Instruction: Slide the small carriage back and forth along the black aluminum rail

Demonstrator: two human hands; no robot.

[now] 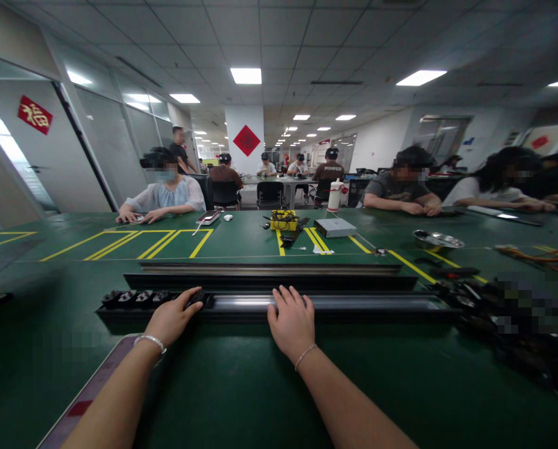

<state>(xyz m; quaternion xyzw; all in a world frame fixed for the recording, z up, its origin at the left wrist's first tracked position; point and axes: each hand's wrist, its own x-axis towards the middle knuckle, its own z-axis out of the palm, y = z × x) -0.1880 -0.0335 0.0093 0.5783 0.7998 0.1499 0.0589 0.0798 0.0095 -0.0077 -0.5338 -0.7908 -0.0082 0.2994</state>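
Observation:
A long black rail [354, 304] with a shiny metal channel lies across the green table in front of me. Several small black parts [133, 297] sit in a row in its left end. My left hand [172, 318] reaches to the rail, fingertips pinched on a small black part at the end of that row. My right hand [292, 319] rests palm down on the rail's near edge, fingers spread over the channel. A second long black rail [269, 273] lies just behind the first.
A heap of black parts [517, 318] lies at the right. A metal bowl [437, 239], a grey box [335, 227] and a yellow tool [283, 219] sit farther back. A pale strip [89, 393] lies under my left forearm. Other people sit working at the far side.

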